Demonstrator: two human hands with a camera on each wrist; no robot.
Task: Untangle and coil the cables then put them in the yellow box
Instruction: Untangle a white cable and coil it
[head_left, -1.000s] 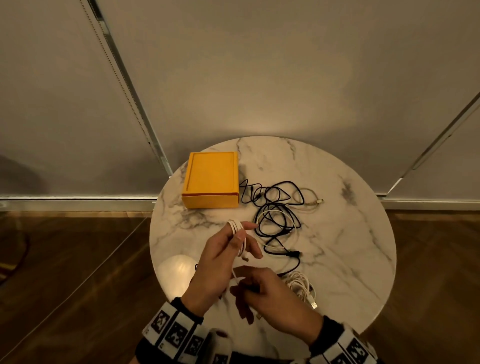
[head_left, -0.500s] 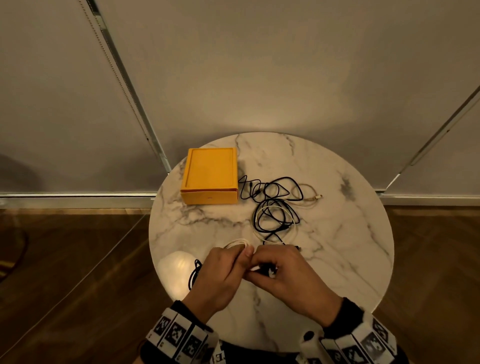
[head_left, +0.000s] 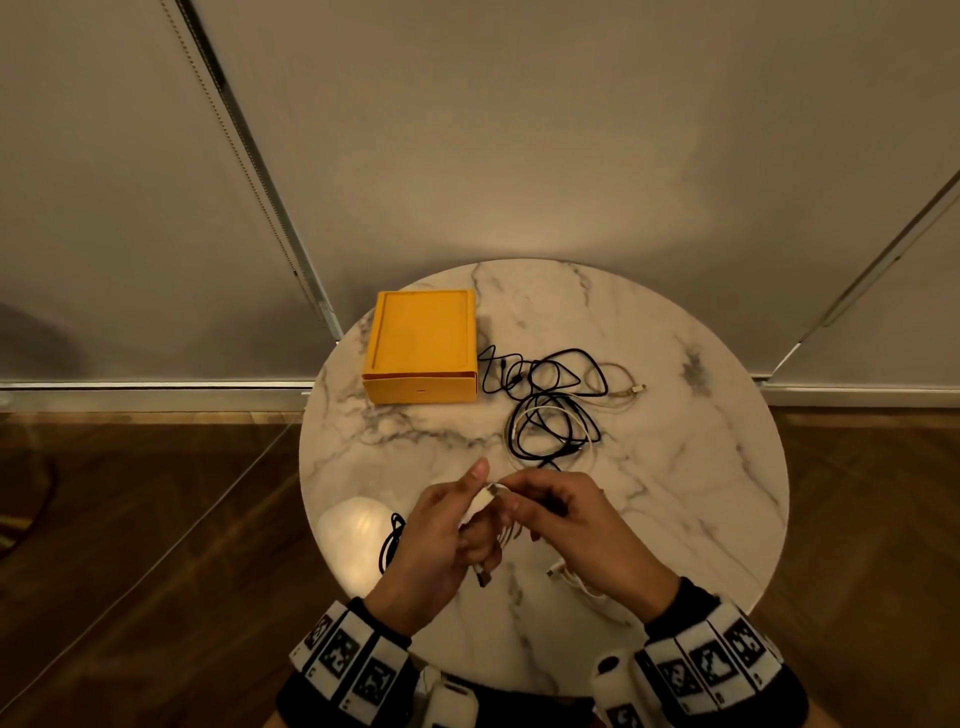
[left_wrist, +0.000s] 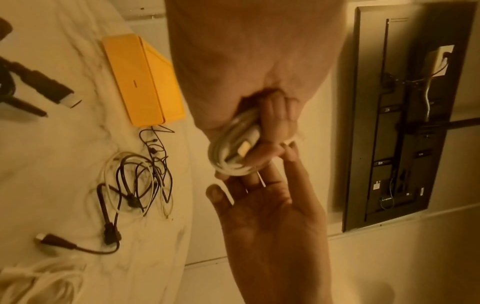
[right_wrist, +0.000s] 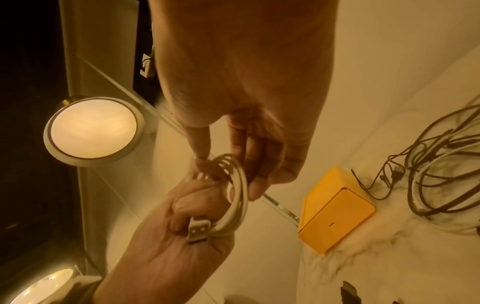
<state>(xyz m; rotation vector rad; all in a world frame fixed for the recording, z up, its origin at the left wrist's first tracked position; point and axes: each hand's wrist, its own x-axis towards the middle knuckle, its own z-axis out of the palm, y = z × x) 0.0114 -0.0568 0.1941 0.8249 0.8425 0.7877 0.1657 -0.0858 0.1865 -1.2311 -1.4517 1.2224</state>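
My left hand (head_left: 457, 519) grips a coiled white cable (right_wrist: 237, 197) above the near part of the marble table (head_left: 701, 467); its USB plug (right_wrist: 198, 229) lies against my palm. My right hand (head_left: 524, 501) meets it from the right, thumb and fingers (right_wrist: 253, 185) pinching the top of the coil (left_wrist: 228, 152). The shut yellow box (head_left: 421, 348) sits at the table's far left. A tangle of black and white cables (head_left: 550, 410) lies to its right, beyond both hands.
A black cable (head_left: 390, 540) lies left of my left hand and a loose white cable (head_left: 571, 579) under my right wrist. A round lamp (right_wrist: 93, 131) glows beside the table. The wall stands behind the table, wooden floor (head_left: 130, 545) around it.
My right hand rose from the cable's tail to meet my left hand at the coil. Both hands now hold the wound white cable together, slightly nearer to me.
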